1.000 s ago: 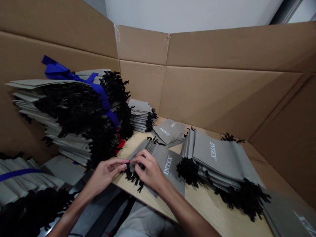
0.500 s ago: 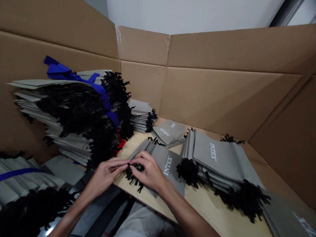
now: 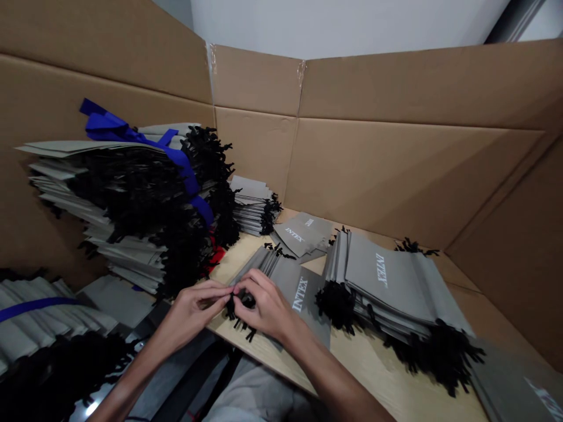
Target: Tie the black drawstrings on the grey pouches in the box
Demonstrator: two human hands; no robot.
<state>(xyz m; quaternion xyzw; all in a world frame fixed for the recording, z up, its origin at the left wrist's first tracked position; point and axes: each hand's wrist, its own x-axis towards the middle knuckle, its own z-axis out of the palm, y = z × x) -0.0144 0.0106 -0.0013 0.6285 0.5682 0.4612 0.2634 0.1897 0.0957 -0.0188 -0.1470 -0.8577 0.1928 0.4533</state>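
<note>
My left hand (image 3: 204,302) and my right hand (image 3: 261,302) meet at the near end of a small row of grey drawstring pouches (image 3: 259,258). Both are closed in a pinch, fingertips almost touching, on a black drawstring (image 3: 230,302). Its exact shape is mostly hidden by the fingers. More black cord ends (image 3: 244,328) hang below my right hand. Under and beside that hand lies a flat grey pouch (image 3: 303,296) with white INTEX lettering.
A stack of INTEX pouches (image 3: 387,278) with black cords stands on the wooden table (image 3: 365,375) at right. Loose pouches (image 3: 301,234) and a smaller stack (image 3: 250,205) lie behind. Tall bundles tied with blue ribbon (image 3: 187,173) rise at left. Cardboard walls (image 3: 396,152) enclose the table.
Hardly anything differs: both hands keep their pinch at the cord, with only a slight shift of the fingers. The whole view has moved very slightly.
</note>
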